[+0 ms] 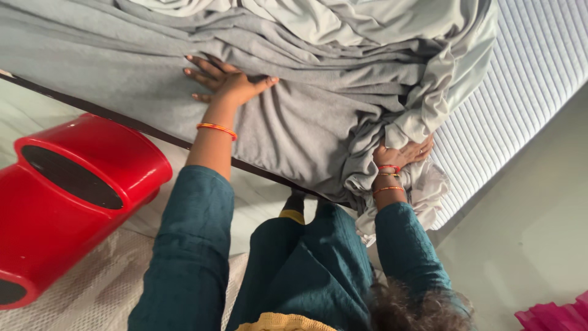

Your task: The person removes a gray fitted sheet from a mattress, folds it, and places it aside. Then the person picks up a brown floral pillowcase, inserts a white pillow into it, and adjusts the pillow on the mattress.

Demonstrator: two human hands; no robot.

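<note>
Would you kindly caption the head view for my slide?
Left hand flat on grey sheet, right hand gripping its bunched folds, red stool nearby.

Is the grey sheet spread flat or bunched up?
Bunched: the grey sheet lies in folds, heaped by the right hand; left hand presses a smoother part.

Bunched sheet crowds the right; the left lies flat.
A heaped grey bedsheet [367, 92] blocks the right hand [401, 153]; smooth fabric surrounds the left hand [223, 79]. A red plastic stool [67, 202] stands near left.
</note>
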